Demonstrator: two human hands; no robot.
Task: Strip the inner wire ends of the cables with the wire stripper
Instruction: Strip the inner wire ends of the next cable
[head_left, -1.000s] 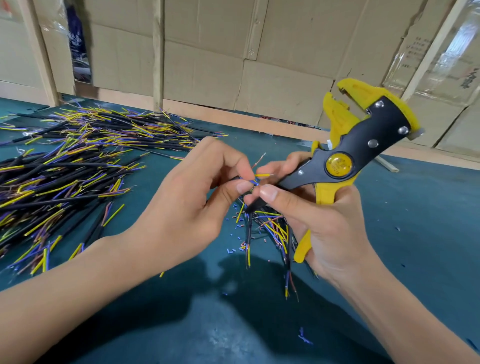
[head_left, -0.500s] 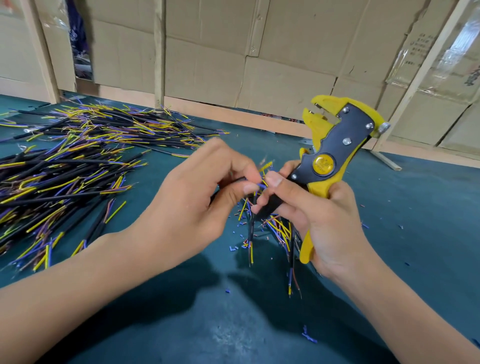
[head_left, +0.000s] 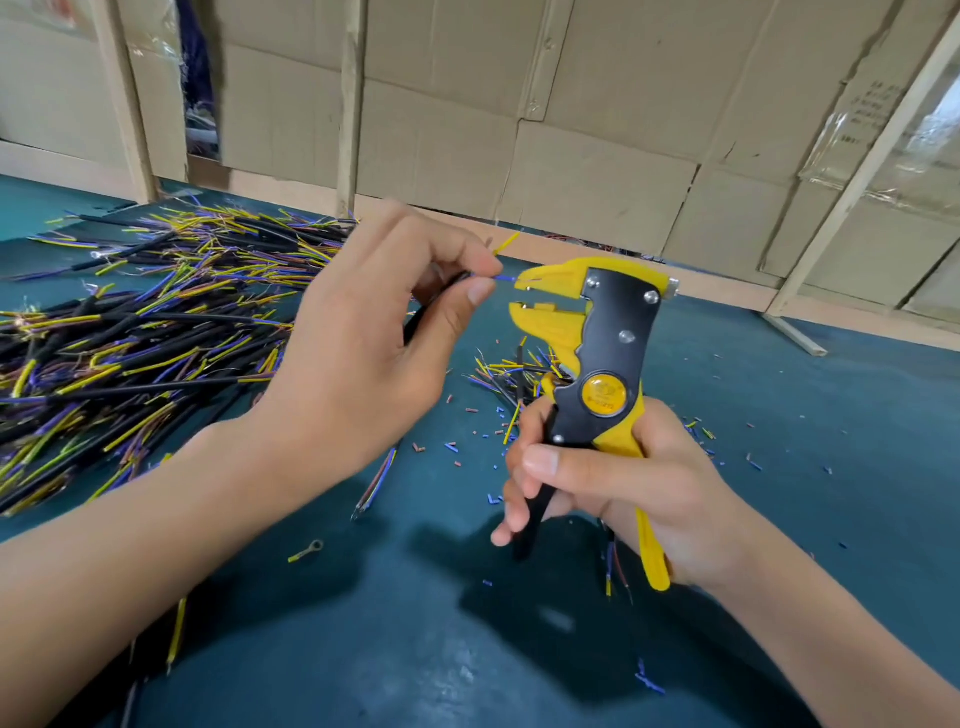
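Left hand (head_left: 358, 358) pinching a black cable (head_left: 415, 325), blue inner wire (head_left: 503, 278) poking toward 3 o'clock into the open yellow wire stripper (head_left: 597, 353), handles held in the right hand (head_left: 613, 483) grip above the teal tabletop (head_left: 779, 426).

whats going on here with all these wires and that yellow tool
A person is stripping cable ends at a teal table. The left hand pinches a black cable and points its blue inner wire at the open jaws of a yellow and black wire stripper, which the right hand grips by the handles. The wire tip sits right at the jaws; whether it is inside them is hard to tell. A big pile of cables lies on the left, and small insulation scraps litter the table.
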